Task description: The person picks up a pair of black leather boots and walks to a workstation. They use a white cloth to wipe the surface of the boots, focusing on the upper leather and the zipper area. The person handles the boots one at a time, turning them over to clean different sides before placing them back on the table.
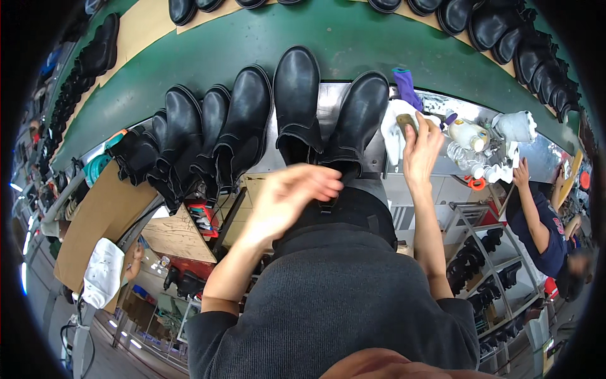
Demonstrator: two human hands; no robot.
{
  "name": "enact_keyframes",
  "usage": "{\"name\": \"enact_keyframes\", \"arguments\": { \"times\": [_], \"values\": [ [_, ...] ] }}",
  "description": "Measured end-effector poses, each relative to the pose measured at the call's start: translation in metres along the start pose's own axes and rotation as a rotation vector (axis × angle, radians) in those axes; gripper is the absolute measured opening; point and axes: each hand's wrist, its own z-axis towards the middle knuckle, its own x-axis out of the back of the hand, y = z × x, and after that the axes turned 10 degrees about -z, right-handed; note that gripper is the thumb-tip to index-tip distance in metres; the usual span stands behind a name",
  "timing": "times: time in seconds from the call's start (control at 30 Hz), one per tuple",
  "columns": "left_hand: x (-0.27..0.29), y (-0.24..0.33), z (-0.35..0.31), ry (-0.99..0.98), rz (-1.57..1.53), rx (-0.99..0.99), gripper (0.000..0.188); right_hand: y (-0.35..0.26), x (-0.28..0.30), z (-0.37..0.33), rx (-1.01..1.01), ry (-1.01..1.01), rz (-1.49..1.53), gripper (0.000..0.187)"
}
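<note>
A black ankle boot stands on the metal strip of the bench, its opening toward me, with another black boot just left of it. My left hand hovers by the right boot's opening; motion smears its fingers, so their grip is unclear. Farther right, my right hand has its thumb and fingers closed about a small tan-brown block. Under the block lies a white cloth. What the block is made of does not show.
More black boots stand to the left. A purple glove, a yellowish-white bottle, clear bottles and a white container sit at the right. Boots line the green conveyor belt's far side. Another person works at the right.
</note>
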Motion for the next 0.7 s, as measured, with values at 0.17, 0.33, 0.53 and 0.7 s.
{"name": "enact_keyframes", "arguments": {
  "times": [0.17, 0.33, 0.53, 0.7],
  "values": [
    [0.071, -0.005, 0.056, 0.590, 0.150, -0.206, 0.051, -0.047, 0.009, -0.058, -0.476, -0.721, 0.427, 0.066],
    [0.095, -0.056, 0.111, 0.467, -0.202, -0.002, 0.057, -0.063, -0.051, -0.066, -0.914, -0.748, 1.012, 0.088],
    [0.080, -0.057, 0.103, 0.365, -0.065, -0.154, 0.096, -0.077, -0.026, -0.032, -0.686, -0.543, 1.242, 0.089],
    [0.061, -0.031, 0.112, 0.257, -0.056, -0.403, 0.086, -0.057, -0.028, 0.020, -0.533, -0.434, 1.555, 0.060]
  ]
}}
